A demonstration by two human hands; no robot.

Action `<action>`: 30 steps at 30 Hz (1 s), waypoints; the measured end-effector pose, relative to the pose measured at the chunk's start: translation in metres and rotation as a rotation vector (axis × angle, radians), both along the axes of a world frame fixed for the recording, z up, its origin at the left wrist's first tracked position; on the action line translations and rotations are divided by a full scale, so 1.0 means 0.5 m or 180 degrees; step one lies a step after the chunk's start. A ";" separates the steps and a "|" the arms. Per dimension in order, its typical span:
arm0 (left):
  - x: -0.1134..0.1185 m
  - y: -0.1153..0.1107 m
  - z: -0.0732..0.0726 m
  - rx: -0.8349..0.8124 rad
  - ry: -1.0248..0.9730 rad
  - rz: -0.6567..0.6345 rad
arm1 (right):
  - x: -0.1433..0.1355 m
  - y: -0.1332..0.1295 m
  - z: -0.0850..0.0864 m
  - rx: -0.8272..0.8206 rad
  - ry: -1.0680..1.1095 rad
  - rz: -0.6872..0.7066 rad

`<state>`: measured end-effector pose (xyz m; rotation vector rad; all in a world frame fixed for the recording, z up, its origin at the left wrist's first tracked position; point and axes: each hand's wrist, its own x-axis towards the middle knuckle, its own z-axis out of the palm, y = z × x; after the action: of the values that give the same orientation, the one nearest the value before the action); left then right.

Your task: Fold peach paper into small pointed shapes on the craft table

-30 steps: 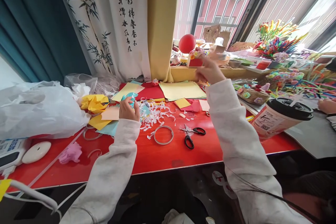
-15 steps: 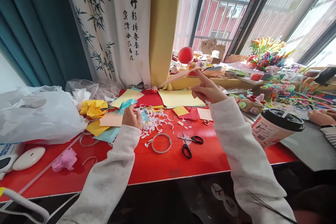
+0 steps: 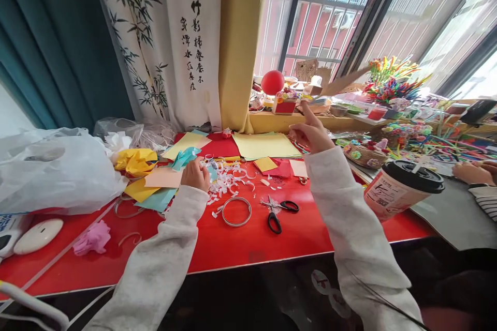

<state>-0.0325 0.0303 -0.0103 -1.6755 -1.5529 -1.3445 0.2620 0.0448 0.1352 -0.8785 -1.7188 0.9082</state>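
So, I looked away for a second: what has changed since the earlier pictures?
The blurred tan strip near the right hand has gone from left of its index fingertip to right of it; I can't tell whether they touch. The left hand stays by the turquoise paper, contact unclear. The scissors, ring and cup stay put.

– Noticed any shine?
– Saw a smooth, glossy red desk [image 3: 298, 240], scissors [image 3: 277, 206] of metal and black plastic, and a metal wire coil [image 3: 236, 225].
– Spotted anything duller?
– Found matt yellow paper sheets [image 3: 264, 146], creased teal paper [image 3: 185, 158], a thin, wrinkled plastic bag [image 3: 58, 165] and matt cloth sleeves [image 3: 344, 196].
– Made out the tan strip [image 3: 345, 83]?
– Couldn't tell the material: too blurred.
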 end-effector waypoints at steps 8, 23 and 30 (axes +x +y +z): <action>0.002 -0.001 0.003 0.0091 -0.0043 0.0060 | 0.001 0.019 -0.014 -0.0297 0.0061 0.0201; 0.004 -0.004 0.004 -0.0093 0.0123 -0.0017 | 0.057 0.099 -0.198 -0.0611 -0.2904 -0.1412; 0.008 -0.002 -0.001 -0.0238 0.0223 0.0013 | 0.136 0.093 -0.241 -0.0658 -0.3799 -0.2101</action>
<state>-0.0283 0.0291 -0.0106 -1.7440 -1.5832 -1.2262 0.3298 0.0913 0.0146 -2.2480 -2.0085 0.0279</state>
